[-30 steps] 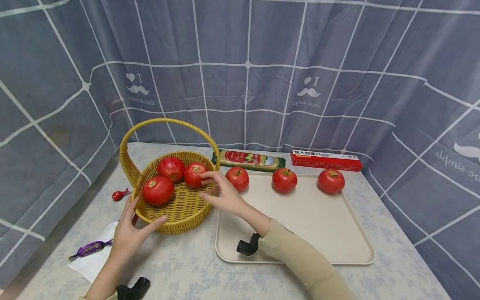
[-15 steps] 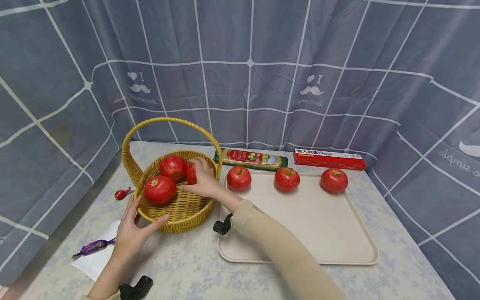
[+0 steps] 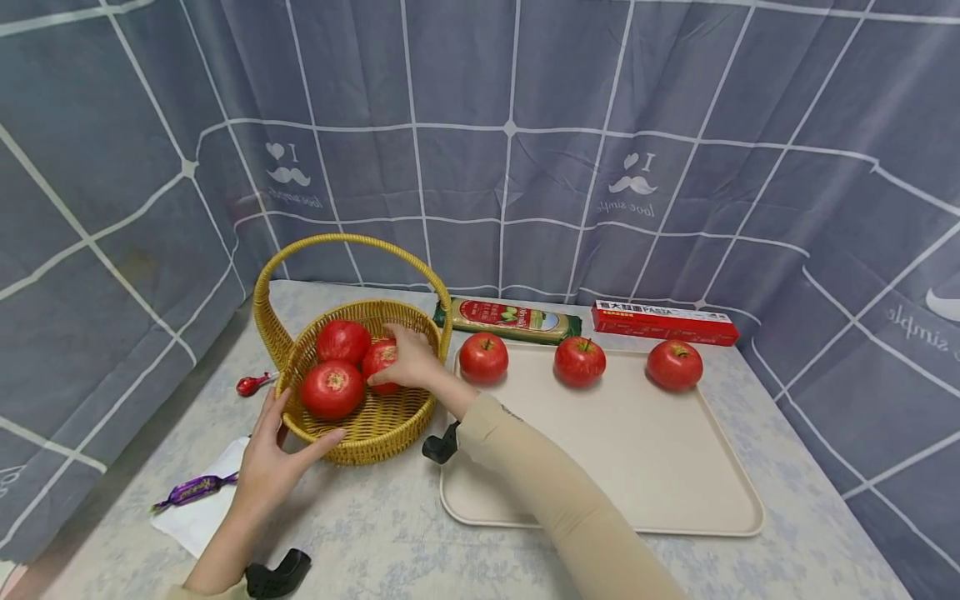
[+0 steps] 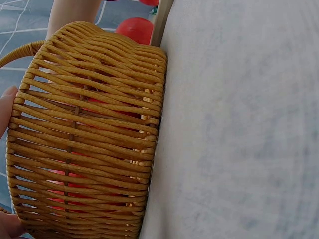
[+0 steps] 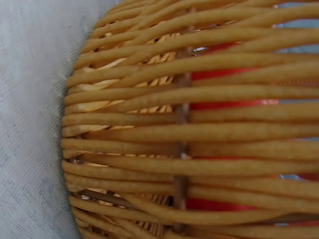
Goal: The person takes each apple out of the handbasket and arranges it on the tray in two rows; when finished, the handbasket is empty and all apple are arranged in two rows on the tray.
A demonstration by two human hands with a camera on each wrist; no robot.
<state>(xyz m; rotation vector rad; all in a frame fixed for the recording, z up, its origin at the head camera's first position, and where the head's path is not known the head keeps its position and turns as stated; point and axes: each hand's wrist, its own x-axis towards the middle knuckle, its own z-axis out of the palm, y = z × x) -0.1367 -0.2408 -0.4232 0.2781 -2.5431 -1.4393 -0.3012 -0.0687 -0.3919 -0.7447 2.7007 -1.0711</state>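
Curled around the right-hand red fruit point(image 3: 380, 363), fingers on the far side and thumb on the near, the right hand point(image 3: 411, 360) has its hold now! A second ago those fingers only hovered beside it. And look at the shift: the fruit has come nearer the front of the wicker basket point(image 3: 375, 450), snug by the front red fruit point(image 3: 332, 390), with the back red fruit point(image 3: 342, 342) just behind. It's inside the basket, though whether it clears the floor, I can't tell.

Over on the near left, the left hand point(image 3: 272, 471) stays put, fingers spread along the outer wall, thumb across the front rim.

What a weave on that basket! Glossy golden-brown strands run in bands around darker upright stakes, red skin peeking through the gaps, and a tightly wrapped handle point(image 3: 352, 239) arches over the top. The fruits are round and shiny, pale streaks radiating at their ends. To the right, a smooth beige tray point(image 3: 637, 450) with rounded corners carries three red apples point(image 3: 580, 361) along its far edge, and beyond it a creased, white-lined blue-grey curtain point(image 3: 465, 183).
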